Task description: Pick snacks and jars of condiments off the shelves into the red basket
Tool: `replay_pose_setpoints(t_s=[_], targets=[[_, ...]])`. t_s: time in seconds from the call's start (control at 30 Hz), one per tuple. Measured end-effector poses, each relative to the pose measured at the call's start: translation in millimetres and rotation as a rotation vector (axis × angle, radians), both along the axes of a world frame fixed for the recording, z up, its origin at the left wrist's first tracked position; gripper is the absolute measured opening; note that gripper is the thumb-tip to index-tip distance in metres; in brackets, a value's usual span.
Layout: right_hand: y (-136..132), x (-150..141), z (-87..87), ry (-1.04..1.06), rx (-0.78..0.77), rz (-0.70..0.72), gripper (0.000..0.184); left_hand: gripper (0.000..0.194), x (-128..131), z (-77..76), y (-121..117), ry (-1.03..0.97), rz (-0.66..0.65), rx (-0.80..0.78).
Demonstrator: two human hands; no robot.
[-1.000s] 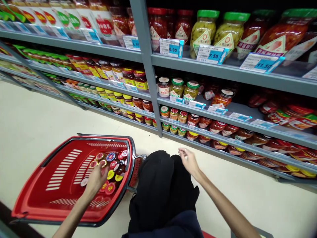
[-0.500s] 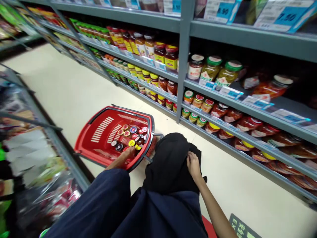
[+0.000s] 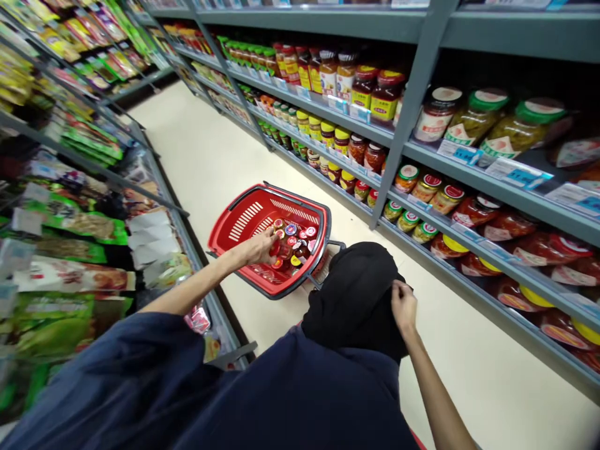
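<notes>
A red shopping basket with a black rim stands on the floor, holding several small glass jars with red, yellow, blue and dark lids. My left hand reaches into it from the left, its fingers curled round a reddish jar among the others; part of this jar is hidden by the fingers. By my bent knee, under black cloth, my right hand is closed, fingertips pinching the edge of the cloth. The basket's black handle lies close to the knee.
Grey shelves with rows of jars and price tags run along the right. On the left, a low rack carries packaged foods. Pale aisle floor stretches between them, with more packets at the far end.
My left hand has moved from the yellow-lidded jars near the basket's front end toward its left side, with more of the forearm showing. The view has shifted; my right hand stays at the black cloth.
</notes>
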State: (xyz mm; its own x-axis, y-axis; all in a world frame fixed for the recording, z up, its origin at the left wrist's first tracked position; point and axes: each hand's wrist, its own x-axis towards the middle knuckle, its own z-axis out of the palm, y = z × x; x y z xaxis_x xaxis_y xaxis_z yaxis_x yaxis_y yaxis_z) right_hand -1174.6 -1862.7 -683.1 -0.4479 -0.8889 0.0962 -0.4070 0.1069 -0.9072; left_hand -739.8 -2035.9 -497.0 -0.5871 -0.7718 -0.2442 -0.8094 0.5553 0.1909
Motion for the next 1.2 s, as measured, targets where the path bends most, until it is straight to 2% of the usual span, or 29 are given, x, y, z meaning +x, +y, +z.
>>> replay_pose_setpoints(t_s=[0.03,0.1,0.13,0.17,0.2,0.23,0.27,0.3,0.33,0.4,0.43,0.5,0.57,0.6,0.67,0.73,0.8,0.83,0.93,1.0,1.1,1.2], targets=[[-4,1,20.7,-0.025,-0.039,-0.075,0.035,0.055,0,23.4,2,-0.032,-0.008,-0.024],[-15,11,75.2,-0.104,-0.193,-0.216,0.031,0.058,-8,76.6,8,-0.042,-0.047,-0.081],[-21,20,106.5,-0.143,-0.292,-0.206,0.027,0.062,-16,104.3,12,-0.005,-0.073,-0.113],[-27,32,137.9,-0.174,-0.364,-0.091,0.024,0.065,-27,131.3,16,0.051,-0.108,-0.138],[-32,44,167.8,-0.196,-0.399,0.085,0.025,0.066,-40,156.5,20,0.113,-0.148,-0.152],[-37,57,194.3,-0.205,-0.415,0.272,0.031,0.066,-54,179.1,23,0.175,-0.188,-0.156],[-40,69,216.3,-0.205,-0.399,0.453,0.045,0.063,-70,198.5,26,0.235,-0.229,-0.153],[-43,80,233.0,-0.209,-0.384,0.573,0.058,0.06,-85,214.5,28,0.291,-0.269,-0.143],[-45,88,244.6,-0.217,-0.377,0.631,0.068,0.057,-101,227.0,30,0.345,-0.304,-0.128],[-44,97,254.6,-0.239,-0.393,0.588,0.076,0.057,-128,241.0,31,0.457,-0.347,-0.074],[-42,98,255.2,-0.246,-0.425,0.498,0.074,0.061,-140,242.5,32,0.526,-0.349,-0.035],[-37,95,253.5,-0.249,-0.502,0.261,0.071,0.068,-161,234.9,32,0.69,-0.308,0.059],[-32,88,252.8,-0.307,-0.566,0.071,0.072,0.069,-178,215.3,33,0.866,-0.245,0.159],[-30,84,253.7,-0.389,-0.583,0.038,0.071,0.066,-187,202.8,35,0.944,-0.215,0.213],[-27,75,257.5,-0.662,-0.582,0.135,0.062,0.057,-205,176.8,39,1.073,-0.17,0.329],[-24,66,262.5,-0.953,-0.54,0.335,0.054,0.055,-224,155.1,46,1.179,-0.144,0.445],[-21,58,266.9,-1.119,-0.495,0.473,0.061,0.058,-242,141.0,54,1.233,-0.128,0.573],[-19,55,268.5,-1.148,-0.482,0.499,0.063,0.059,-250,136.8,58,1.237,-0.122,0.641],[-14,46,270.2,-1.136,-0.461,0.493,0.06,0.057,-267,131.5,67,1.225,-0.1,0.84],[-14,42,267.9,-1.103,-0.438,0.451,0.062,0.054,-274,130.1,68,1.29,-0.082,0.892],[-19,38,260.0,-0.999,-0.452,0.28,0.057,0.054,-283,125.7,66,1.455,-0.045,0.777],[-22,36,251.1,-0.927,-0.485,0.154,0.057,0.058,-291,116.6,66,1.511,0.013,0.672]])
